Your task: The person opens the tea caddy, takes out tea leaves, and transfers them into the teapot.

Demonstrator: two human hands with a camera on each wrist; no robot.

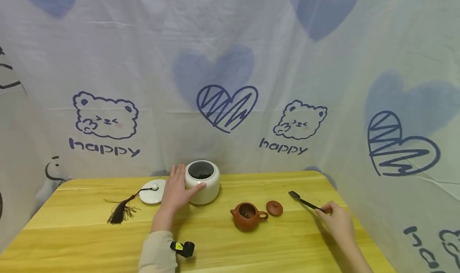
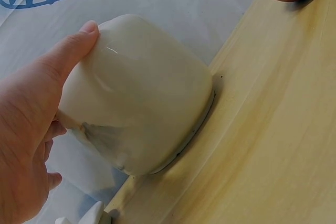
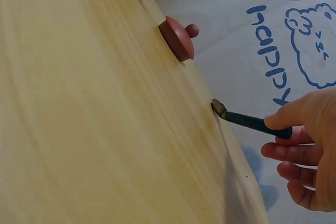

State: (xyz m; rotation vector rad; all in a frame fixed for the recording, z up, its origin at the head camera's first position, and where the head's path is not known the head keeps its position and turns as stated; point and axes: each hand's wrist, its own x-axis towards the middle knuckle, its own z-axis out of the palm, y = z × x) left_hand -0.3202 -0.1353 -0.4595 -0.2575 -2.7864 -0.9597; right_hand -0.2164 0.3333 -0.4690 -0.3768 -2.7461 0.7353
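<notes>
My left hand (image 1: 177, 191) holds the white tea jar (image 1: 210, 191) by its left side, thumb on the near face close to the rim and fingers round the far side. Dark tea leaves (image 1: 200, 176) lie inside the jar, which stands open. On the right, my right hand (image 1: 336, 221) pinches the handle end of a slim black tea scoop (image 1: 307, 203); its flat tip points left, close over the table in the right wrist view. Between the hands stands a small reddish-brown teapot (image 1: 248, 221), lid off, with some dark leaves inside. Its lid (image 1: 274, 208) lies beside the handle.
Left of the jar lies its white lid (image 1: 149, 196), with a dark brown tassel (image 1: 123, 212) spread on the wooden table (image 1: 90, 241). A patterned cloth (image 1: 161, 85) hangs behind the table and along its right side. My left wrist carries a black device (image 1: 184, 248).
</notes>
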